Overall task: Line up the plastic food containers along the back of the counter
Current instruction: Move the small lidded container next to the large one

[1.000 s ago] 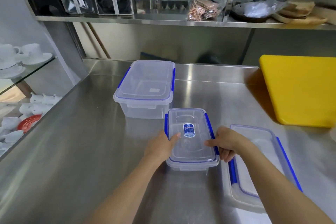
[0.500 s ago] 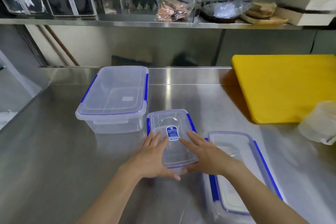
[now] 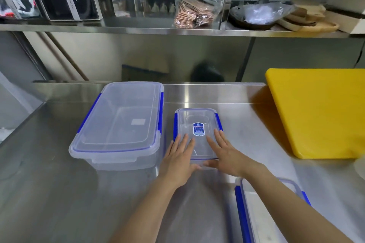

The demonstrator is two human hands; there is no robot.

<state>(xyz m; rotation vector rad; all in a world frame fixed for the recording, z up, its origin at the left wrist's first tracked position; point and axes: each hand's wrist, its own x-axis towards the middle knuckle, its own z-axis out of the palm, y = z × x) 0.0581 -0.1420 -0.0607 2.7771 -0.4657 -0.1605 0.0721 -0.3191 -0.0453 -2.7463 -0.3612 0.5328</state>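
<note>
A small clear container (image 3: pixel 197 119) with blue clips and a blue label stands on the steel counter (image 3: pixel 49 183), just right of a large clear container (image 3: pixel 118 124) that sits near the back edge. My left hand (image 3: pixel 177 160) and my right hand (image 3: pixel 225 154) lie on the near half of the small container's lid, fingers spread flat, thumbs against its near wall. A third blue-clipped container (image 3: pixel 254 213) sits at the lower right, partly under my right forearm.
A thick yellow cutting board (image 3: pixel 320 112) lies at the right, close to the back edge. A steel shelf (image 3: pixel 138 29) overhangs the back of the counter with boxes, bags and wooden plates. Bare counter shows between the small container and the board.
The small container has slid away from me toward the back, beside the large one. My hands went from gripping its sides to lying flat on its lid.
</note>
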